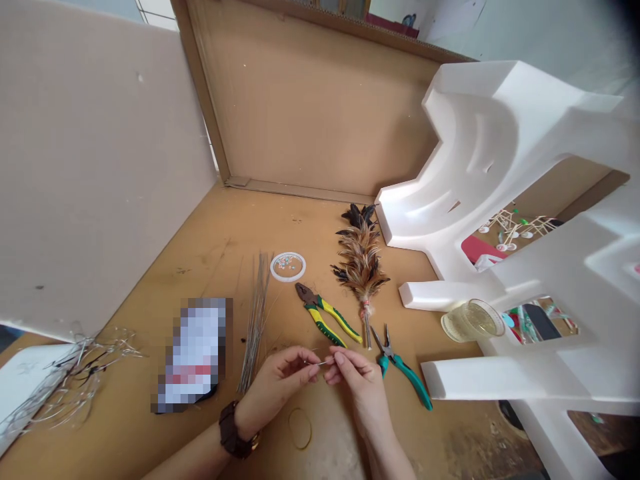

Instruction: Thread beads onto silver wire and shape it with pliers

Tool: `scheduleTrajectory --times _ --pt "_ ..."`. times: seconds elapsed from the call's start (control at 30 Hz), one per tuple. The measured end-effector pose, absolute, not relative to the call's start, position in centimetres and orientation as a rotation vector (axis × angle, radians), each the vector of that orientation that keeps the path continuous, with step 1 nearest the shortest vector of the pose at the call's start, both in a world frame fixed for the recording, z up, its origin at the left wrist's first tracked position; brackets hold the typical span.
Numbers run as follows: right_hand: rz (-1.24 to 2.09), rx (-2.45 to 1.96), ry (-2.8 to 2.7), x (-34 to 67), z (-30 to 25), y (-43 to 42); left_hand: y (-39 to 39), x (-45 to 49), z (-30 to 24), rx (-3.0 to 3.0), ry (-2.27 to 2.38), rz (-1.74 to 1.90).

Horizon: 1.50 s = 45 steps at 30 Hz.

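My left hand [280, 387] and my right hand [356, 381] meet near the front of the brown table [200, 267], both pinching a thin short wire [324, 363] held between their fingertips. A dark watch sits on my left wrist. Just beyond the fingers lie yellow-green pliers [326, 315] and teal needle-nose pliers [403, 368]. A bundle of brown and black feathers [361, 260], tied at its stem, lies between the two tools. A bunch of thin wires [256, 320] lies left of my left hand.
A small white lid with beads [288, 267] lies behind the wires. A rubber band [300, 427] rests by my wrists. White foam packing [505, 200] fills the right side, with a cup [473, 320] beside it. Cardboard walls stand behind. Tangled wire scraps [70, 377] lie left.
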State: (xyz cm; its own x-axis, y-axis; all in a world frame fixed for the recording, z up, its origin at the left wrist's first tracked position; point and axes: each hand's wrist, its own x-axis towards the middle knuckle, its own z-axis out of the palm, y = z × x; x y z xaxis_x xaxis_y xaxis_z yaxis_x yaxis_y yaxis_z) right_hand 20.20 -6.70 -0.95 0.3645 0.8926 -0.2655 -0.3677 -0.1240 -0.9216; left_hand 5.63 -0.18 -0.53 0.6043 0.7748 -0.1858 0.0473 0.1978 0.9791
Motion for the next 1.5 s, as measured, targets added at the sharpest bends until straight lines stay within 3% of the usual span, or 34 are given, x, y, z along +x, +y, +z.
scheduleTrajectory --times 0.2,0.73,1.13,1.5 --pt "1.334 -1.101 -0.449 20.6 -0.6 -6.7 0.0 5.6 -0.7 1.267 0.802 0.623" --pt "1.129 -1.277 -0.608 20.7 -0.6 -6.5 0.1 5.7 -0.2 1.175 0.843 0.625" --pt "1.229 -1.31 -0.912 19.2 0.1 -4.8 0.1 4.1 0.8 1.047 0.663 0.794" --pt "1.232 -1.283 -0.76 19.9 -0.4 -4.1 0.6 3.4 0.1 0.81 0.62 0.854"
